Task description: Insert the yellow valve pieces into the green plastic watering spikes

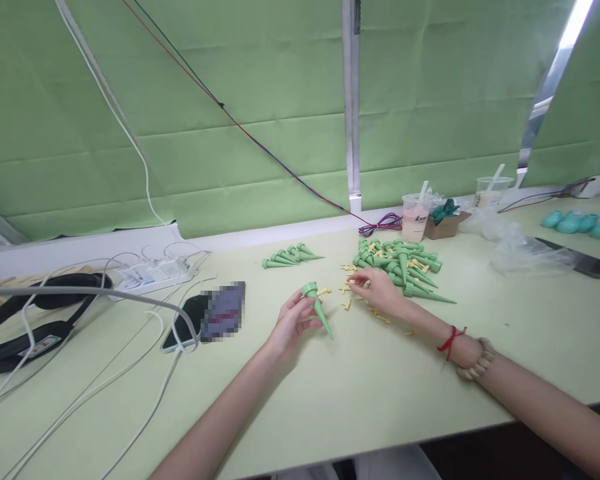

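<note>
**Green cone in my left hand, yellow bits under my right**

My left hand [291, 325] is closed around a green plastic cone spike [317, 308], fingers wrapped near its wide round collar, the smooth tapered body slanting down and to the right so its sharp tip sits just above or on the table [360, 393]; I cannot tell which. My right hand [377, 291] lies palm down with the fingertips pinched on one of the small yellow plastic pieces [349, 305] scattered between my two hands; the piece itself is too small to make out clearly. A red string and a bead bracelet ring that wrist.

Just beyond my right hand lies a loose heap of green cones [400, 265], same pointed shape, with more yellow bits mixed in. A smaller, tidier group of cones [289, 256] lies well apart to the left, near the back of the table.

The tabletop is matte pale green and flat. Its near edge runs under my forearms, and the stretch between my arms is bare. To my left lie a phone [183, 323], white cables [105, 387], a power strip [153, 273] and a black strap [25, 327]. At the back right stand two plastic drink cups [415, 219] beside a small cardboard box [445, 227], then crumpled clear plastic bags [520, 250]
</note>
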{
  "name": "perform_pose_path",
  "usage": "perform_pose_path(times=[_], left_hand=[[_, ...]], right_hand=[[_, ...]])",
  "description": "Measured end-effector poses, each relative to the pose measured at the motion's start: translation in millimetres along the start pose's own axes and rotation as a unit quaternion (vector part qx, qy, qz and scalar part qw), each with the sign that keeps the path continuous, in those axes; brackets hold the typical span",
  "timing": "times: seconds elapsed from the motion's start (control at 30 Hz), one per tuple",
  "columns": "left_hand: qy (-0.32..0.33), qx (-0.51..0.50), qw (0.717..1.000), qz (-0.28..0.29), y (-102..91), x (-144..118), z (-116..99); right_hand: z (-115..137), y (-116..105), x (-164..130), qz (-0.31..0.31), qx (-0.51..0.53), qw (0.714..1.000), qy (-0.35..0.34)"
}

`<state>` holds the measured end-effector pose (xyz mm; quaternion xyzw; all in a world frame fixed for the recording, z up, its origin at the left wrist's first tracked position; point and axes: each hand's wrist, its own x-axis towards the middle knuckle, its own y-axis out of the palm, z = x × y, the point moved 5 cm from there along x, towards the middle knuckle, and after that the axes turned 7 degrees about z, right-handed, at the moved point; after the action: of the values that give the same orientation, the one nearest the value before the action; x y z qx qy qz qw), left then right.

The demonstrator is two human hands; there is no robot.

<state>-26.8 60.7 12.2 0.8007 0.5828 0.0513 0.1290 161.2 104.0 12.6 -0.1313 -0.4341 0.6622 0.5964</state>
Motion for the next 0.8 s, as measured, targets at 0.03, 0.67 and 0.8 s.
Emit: perform_pose_path(times=[0.03, 0.67, 0.8], left_hand=[[-0.002, -0.003, 1.000, 0.004, 1.0, -1, 0], [-0.014, -0.019, 0.999, 0.036, 17.0, -5, 1], [-0.016, -0.012, 0.999, 0.035, 15.3, -4, 3]], right_hand=[[0, -1, -2, 0.000, 0.065, 0.998, 0.008], [42, -20, -27, -0.051, 0.269, 0.960, -0.061], [41, -20, -27, -0.040, 0.258, 0.963, -0.071]])
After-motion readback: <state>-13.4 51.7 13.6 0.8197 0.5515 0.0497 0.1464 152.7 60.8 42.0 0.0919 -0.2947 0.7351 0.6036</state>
